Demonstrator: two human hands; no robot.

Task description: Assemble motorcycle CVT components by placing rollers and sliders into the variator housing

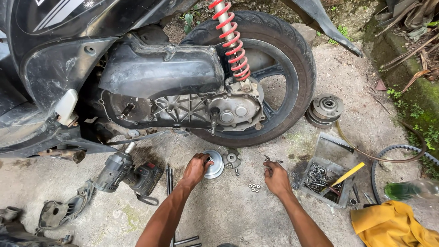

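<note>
Fingers of the left hand (pixel 196 168) curl closed over the rim of a round silver metal pulley disc (pixel 214 163) lying on the concrete ground beneath the scooter's rear wheel (pixel 256 75). Right hand (pixel 275 178) rests knuckles-up, fingers bent around a small dark metal part (pixel 267 168); the grip itself is hard to make out. Farther right, a grey rectangular metal tray (pixel 336 153) contains nuts, bolts and a yellow-handled tool (pixel 348 174). Both forearms are cut off by the lower edge.
</note>
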